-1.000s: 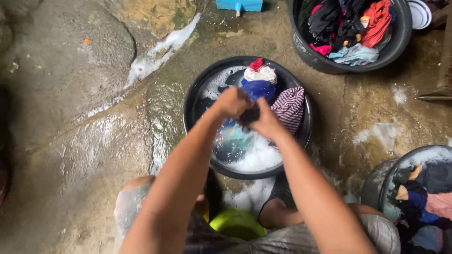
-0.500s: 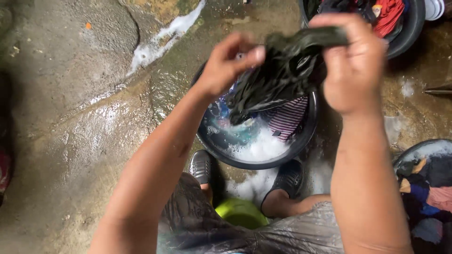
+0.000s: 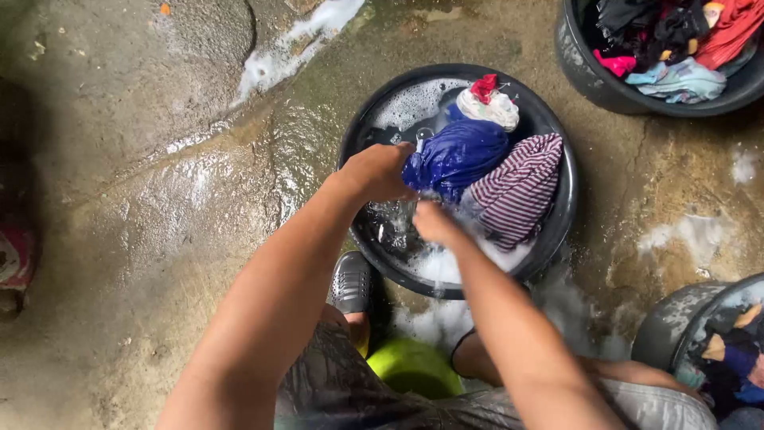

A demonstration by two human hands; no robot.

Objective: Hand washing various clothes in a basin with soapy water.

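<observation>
Left hand [image 3: 380, 171] grips the blue cloth [image 3: 455, 155]; right hand [image 3: 430, 223] is sunk in suds, grasp indiscernible. Striped garment [image 3: 517, 187] waits in the basin [image 3: 565, 215] (washing apparently midway); more laundry fills the tub [image 3: 593, 84].

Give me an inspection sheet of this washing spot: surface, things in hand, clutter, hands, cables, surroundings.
Surface: wet stone ground, foam streaks.
Job's things: black basin with suds; blue garment, striped garment, white and red cloth piled inside.
Clutter: tub of mixed clothes top right; another tub lower right.
Hands: left hand at the blue garment; right hand in the suds, grip unclear.
Cables: nothing seen.
Surroundings: grey shoe, green stool.
</observation>
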